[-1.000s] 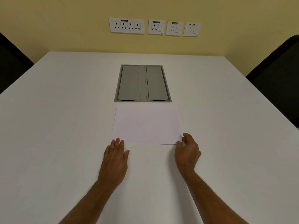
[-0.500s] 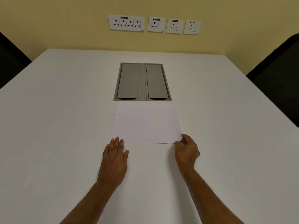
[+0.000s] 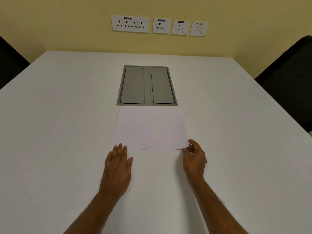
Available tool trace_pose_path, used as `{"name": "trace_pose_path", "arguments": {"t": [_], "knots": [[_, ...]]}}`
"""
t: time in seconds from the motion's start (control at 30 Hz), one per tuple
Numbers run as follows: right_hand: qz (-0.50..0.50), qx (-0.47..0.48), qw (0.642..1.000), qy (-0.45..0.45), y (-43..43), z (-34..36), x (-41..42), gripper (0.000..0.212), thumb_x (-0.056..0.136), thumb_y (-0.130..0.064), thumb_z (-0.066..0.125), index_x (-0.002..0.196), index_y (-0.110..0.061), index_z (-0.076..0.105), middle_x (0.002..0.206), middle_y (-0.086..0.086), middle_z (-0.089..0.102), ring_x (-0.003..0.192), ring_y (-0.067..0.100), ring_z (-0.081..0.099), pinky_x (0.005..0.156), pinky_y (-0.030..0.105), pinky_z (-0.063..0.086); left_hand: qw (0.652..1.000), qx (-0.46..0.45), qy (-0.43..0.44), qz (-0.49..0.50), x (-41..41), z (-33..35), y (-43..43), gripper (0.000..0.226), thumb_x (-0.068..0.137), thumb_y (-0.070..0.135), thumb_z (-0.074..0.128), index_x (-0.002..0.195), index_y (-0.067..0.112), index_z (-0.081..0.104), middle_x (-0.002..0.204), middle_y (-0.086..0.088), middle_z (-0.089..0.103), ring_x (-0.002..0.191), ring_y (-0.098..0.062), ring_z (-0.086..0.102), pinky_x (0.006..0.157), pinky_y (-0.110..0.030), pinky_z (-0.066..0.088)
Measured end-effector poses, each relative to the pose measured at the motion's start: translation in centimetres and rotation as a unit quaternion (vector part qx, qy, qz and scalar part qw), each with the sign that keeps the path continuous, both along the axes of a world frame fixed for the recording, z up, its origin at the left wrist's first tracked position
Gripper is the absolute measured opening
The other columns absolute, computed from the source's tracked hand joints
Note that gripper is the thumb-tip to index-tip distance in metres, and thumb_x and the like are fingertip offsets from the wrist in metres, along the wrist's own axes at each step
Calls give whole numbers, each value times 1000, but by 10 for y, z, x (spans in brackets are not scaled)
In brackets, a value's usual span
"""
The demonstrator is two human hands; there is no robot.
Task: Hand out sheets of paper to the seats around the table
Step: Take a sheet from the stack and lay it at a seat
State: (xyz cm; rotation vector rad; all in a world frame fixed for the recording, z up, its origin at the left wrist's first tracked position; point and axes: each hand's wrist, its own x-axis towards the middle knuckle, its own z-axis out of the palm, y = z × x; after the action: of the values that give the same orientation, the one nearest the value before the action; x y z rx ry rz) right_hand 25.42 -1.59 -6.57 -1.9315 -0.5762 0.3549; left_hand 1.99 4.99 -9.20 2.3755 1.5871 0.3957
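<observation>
1. White table [image 3: 67,115] surface fills the foreground, where a person's two bare forearms reach in from the near edge, roughly parallel and pointing away from the body.
2. The left hand [image 3: 118,163] lies flat, palm down, with fingers straight and together and the thumb out to the side. Its fingertips reach the near left corner of the sheet of paper [image 3: 150,129] and appear to press it to the table; the hand grips nothing.
3. The right hand [image 3: 194,157] is turned on its side with fingers curled. Thumb and forefinger pinch the sheet's near right corner, which curls slightly off the table there.
4. The sheet lies straight ahead of both hands, meeting them at its near edge. Its long side appears to run left to right, so each hand has one end of that edge. Neither hand is clearly nearer, but only the right has a grip, so a lift or slide would likely start from that corner. Whether this is one sheet or a thin stack cannot be told.
5. Just beyond the sheet's far edge, a grey cable hatch [image 3: 146,85] with two closed flaps sits in the table.
6. The left chair [image 3: 10,65] and right chair [image 3: 292,78], both dark, flank the table and are the likely seats to serve. The only paper in view lies before the person, so the handing out looks barely begun.
7. Farthest back, wall sockets [image 3: 130,23] line the yellow wall [image 3: 50,22].
</observation>
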Motion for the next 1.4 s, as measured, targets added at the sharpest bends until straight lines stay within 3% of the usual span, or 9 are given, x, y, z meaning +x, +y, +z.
{"name": "trace_pose_path", "arguments": {"t": [0.1,0.33,0.6,0.77,0.9,1.07,1.23,1.3,1.4], "knots": [[-1,1,1000,0,0,-1,0,26,95,-19,63,120,-20,65,93,-4,69,89,13,61,95,28,39,1000,3,2,1,0,-1,1,96,87,61,-19,151,7,27,160,-10,25,151,-23,16,124,-35,8],[4,9,1000,-2,-1,-3,1,24,94,-19,64,118,-21,65,95,-6,71,88,12,64,100,43,47,1000,10,10,1,0,0,0,86,92,55,-10,150,5,31,159,-12,29,150,-24,21,123,-38,12],[-3,18,1000,-16,2,-6,0,18,96,-26,61,112,-21,67,93,-5,74,89,15,67,100,44,47,1000,13,8,1,0,0,-1,76,93,49,2,150,6,29,160,-11,27,151,-23,19,124,-38,12],[-14,19,1000,-16,4,-6,0,14,94,-23,62,107,-19,67,93,-3,74,91,15,67,101,38,44,1000,14,5,1,0,0,-2,74,96,48,5,149,4,32,158,-13,31,149,-25,23,123,-40,16],[-28,5,1000,-2,7,-3,-1,17,92,-26,66,108,-17,66,90,-2,73,89,16,67,90,24,32,1000,17,5,-1,0,1,-2,75,97,48,3,147,3,35,156,-14,35,148,-26,27,122,-41,19],[-43,-17,999,-5,12,-3,0,15,91,-34,67,92,-18,66,84,-2,71,86,17,66,86,27,32,1000,28,-2,-2,0,1,-3,79,98,50,-1,145,2,39,154,-14,38,146,-27,31,121,-41,21],[-57,-59,995,-50,20,3,-3,48,92,-59,52,70,-17,60,82,-4,62,82,21,59,93,42,36,1000,25,-5,-3,-1,-2,-2,72,97,47,7,148,4,35,156,-12,34,148,-25,26,122,-40,18],[-62,-83,993,-51,23,7,-3,47,91,-60,54,77,-17,63,94,0,62,92,25,58,96,45,35,1000,28,-3,-3,-1,-2,-2,70,97,45,10,147,3,36,156,-13,35,148,-25,27,121,-41,19],[-61,-122,987,-81,26,8,-1,30,93,-38,62,101,-11,72,115,10,65,110,33,55,97,47,34,999,32,1,-4,-2,-2,-3,67,98,42,13,146,2,38,154,-14,38,146,-26,30,120,-41,22]]}}
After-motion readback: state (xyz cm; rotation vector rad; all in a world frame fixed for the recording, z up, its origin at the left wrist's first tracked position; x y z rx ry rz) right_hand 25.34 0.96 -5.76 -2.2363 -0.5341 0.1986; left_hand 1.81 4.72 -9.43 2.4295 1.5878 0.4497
